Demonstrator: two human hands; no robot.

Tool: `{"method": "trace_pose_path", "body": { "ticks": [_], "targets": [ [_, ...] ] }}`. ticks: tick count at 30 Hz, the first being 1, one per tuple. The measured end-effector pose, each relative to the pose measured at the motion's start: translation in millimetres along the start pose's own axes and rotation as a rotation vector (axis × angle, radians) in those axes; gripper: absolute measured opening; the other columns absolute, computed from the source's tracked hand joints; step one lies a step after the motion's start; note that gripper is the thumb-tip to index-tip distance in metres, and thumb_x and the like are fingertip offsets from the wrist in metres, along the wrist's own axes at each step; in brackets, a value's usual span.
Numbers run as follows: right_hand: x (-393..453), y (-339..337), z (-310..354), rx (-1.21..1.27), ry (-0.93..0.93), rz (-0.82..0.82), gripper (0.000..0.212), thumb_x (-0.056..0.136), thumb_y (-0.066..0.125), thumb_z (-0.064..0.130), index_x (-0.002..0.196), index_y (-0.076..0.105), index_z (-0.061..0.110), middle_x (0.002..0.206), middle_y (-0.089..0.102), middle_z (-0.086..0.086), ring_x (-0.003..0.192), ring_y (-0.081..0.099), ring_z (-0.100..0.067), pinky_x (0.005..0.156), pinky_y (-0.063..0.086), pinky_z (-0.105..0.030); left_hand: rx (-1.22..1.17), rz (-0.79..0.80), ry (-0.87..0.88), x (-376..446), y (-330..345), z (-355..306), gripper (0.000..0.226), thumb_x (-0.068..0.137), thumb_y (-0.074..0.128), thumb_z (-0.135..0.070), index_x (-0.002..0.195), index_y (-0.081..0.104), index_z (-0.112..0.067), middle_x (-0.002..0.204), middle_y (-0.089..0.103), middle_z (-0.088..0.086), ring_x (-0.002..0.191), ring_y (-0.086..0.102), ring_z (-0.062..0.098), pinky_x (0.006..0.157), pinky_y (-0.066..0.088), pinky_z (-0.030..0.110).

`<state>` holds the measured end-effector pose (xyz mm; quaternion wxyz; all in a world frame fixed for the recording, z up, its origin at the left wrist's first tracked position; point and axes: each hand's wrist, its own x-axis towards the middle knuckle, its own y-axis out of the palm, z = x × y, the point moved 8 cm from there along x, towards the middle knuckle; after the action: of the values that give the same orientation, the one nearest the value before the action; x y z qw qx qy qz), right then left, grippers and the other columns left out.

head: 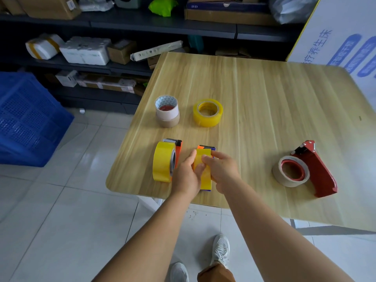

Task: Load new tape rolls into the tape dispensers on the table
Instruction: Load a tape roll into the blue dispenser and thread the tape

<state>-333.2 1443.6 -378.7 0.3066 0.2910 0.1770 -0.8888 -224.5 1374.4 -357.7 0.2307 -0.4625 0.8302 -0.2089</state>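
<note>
Both hands are on the middle dispenser (205, 148) near the front edge of the desk (264, 88). It's mostly hidden; only orange/blue bits show past the yellow tape roll (203, 169) being fitted on it. Left hand (188, 174) has its grip around the roll's left side w/ the thumb up over the top. Right hand (222, 169) clamps the right side, fingertips pinching at the upper edge.

Handling-wise, imo the roll is light but stiff, w/ a hard core. The outer face is glossy so prob slippery. I'd take it by the flat sides/core edges, not the sticky end.

Just left, an orange dispenser (178, 151) already carries a yellow roll (162, 161). The red dispenser (317, 169) off to the right has a tan roll (291, 171) on it. Spare yellow roll (208, 112) and a two-roll stack (167, 113) sit further back, apart from both hands.
</note>
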Motion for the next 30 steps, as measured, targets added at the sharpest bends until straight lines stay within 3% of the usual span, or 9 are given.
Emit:
{"method": "trace_pose_path", "body": {
  "ticks": [7,8,10,11,13,19,23,26,30],
  "targets": [
    [0,1,4,0.035,0.021,0.026,0.046,0.082,0.069,0.018,0.126,0.057,0.020,0.111,0.066,-0.010,0.102,0.064,-0.028,0.090,0.053,-0.044,0.147,0.070,0.010,4,0,-10,0.055,0.097,0.045,-0.041,0.148,0.030,-0.024,0.147,0.044,0.005,0.132,0.043,0.025,0.103,0.038,0.034],
    [-1,2,5,0.029,0.012,0.034,0.044,0.082,0.068,0.017,0.125,0.057,0.020,0.109,0.066,-0.009,0.098,0.065,-0.026,0.086,0.055,-0.042,0.186,0.091,0.016,3,1,-11,0.057,0.097,0.042,-0.041,0.149,0.026,-0.024,0.147,0.043,0.006,0.132,0.043,0.026,0.104,0.037,0.035],
    [-4,3,7,0.010,0.007,0.050,0.031,0.083,0.063,0.018,0.113,0.057,0.026,0.091,0.064,-0.005,0.073,0.061,-0.021,0.061,0.052,-0.031,0.248,0.154,0.021,3,5,-13,0.062,0.097,0.040,-0.045,0.151,0.018,-0.024,0.148,0.042,0.007,0.132,0.043,0.027,0.103,0.037,0.036],
    [-5,1,7,-0.003,0.015,0.051,0.023,0.084,0.060,0.018,0.104,0.054,0.027,0.078,0.058,-0.002,0.059,0.052,-0.017,0.048,0.043,-0.026,0.261,0.187,0.014,3,7,-15,0.067,0.095,0.044,-0.048,0.151,0.014,-0.025,0.148,0.041,0.007,0.131,0.042,0.028,0.102,0.037,0.036],
    [-6,-5,6,-0.030,0.042,0.022,0.015,0.085,0.056,0.017,0.095,0.050,0.025,0.065,0.047,0.001,0.048,0.040,-0.015,0.039,0.031,-0.024,0.302,0.236,0.000,5,9,-19,0.080,0.090,0.054,-0.048,0.152,0.010,-0.025,0.150,0.038,0.007,0.132,0.041,0.028,0.100,0.038,0.036],
    [-5,-5,2,0.003,0.069,0.025,0.034,0.085,0.058,0.016,0.119,0.064,0.018,0.069,0.051,-0.003,0.063,0.046,-0.022,0.060,0.042,-0.030,0.387,0.305,0.006,6,10,-22,0.085,0.089,0.058,-0.044,0.152,0.005,-0.027,0.149,0.038,0.008,0.129,0.043,0.030,0.098,0.040,0.036],
    [-8,-4,2,-0.013,0.095,0.033,0.021,0.085,0.058,0.012,0.104,0.068,0.011,0.070,0.047,-0.006,0.069,0.046,-0.023,0.065,0.041,-0.031,0.413,0.327,0.006,5,7,-21,0.085,0.090,0.060,-0.039,0.152,0.002,-0.026,0.152,0.034,0.006,0.132,0.040,0.030,0.102,0.038,0.038],
    [-13,-2,4,-0.023,0.118,0.041,0.026,0.088,0.058,0.011,0.112,0.061,0.000,0.076,0.048,-0.009,0.074,0.047,-0.023,0.068,0.041,-0.031,0.444,0.347,0.012,4,6,-22,0.085,0.091,0.058,-0.039,0.152,0.000,-0.024,0.147,0.040,0.008,0.127,0.045,0.030,0.095,0.040,0.036],
    [-16,2,11,-0.061,0.037,0.101,0.030,0.091,0.055,0.009,0.119,0.059,0.001,0.085,0.055,-0.007,0.084,0.053,-0.024,0.078,0.048,-0.034,0.453,0.365,0.006,4,5,-23,0.089,0.090,0.057,-0.042,0.151,-0.005,-0.022,0.147,0.039,0.009,0.125,0.046,0.029,0.090,0.041,0.034]
  ]
}}
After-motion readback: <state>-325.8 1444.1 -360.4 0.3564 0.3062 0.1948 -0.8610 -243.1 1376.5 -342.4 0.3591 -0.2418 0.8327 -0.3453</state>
